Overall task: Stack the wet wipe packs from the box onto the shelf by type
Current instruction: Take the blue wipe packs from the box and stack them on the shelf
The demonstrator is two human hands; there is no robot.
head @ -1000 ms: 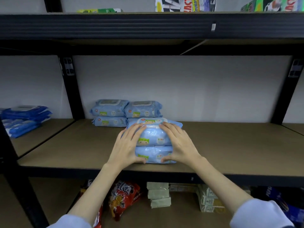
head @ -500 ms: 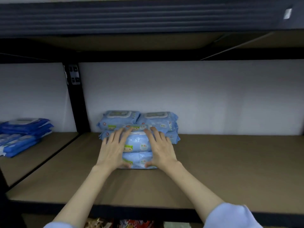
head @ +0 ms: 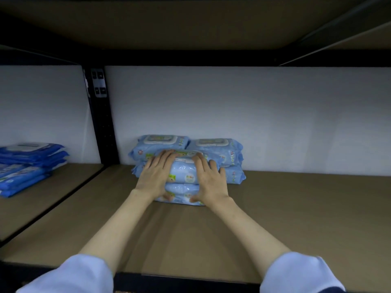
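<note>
A stack of two light blue wet wipe packs [head: 184,176] sits on the brown shelf board [head: 285,212], close to the back. My left hand [head: 155,176] holds its left side and my right hand [head: 209,180] its right side. Each hand has its fingers laid over the top pack and its thumb against the front of the bottom pack. Right behind, against the white wall, stand two more stacks of the same light blue packs, the left stack [head: 157,144] and the right stack [head: 220,150]. The front stack touches them.
Dark blue wet wipe packs [head: 27,161] are piled in the neighbouring bay on the left, beyond a black upright post [head: 101,115]. The underside of the upper shelf [head: 190,22] hangs low overhead. Bare board stretches to the right of the packs.
Both hands have pushed the two-pack stack from the shelf's front edge back until it meets the rear stacks. My head has moved in closer under the upper shelf.
</note>
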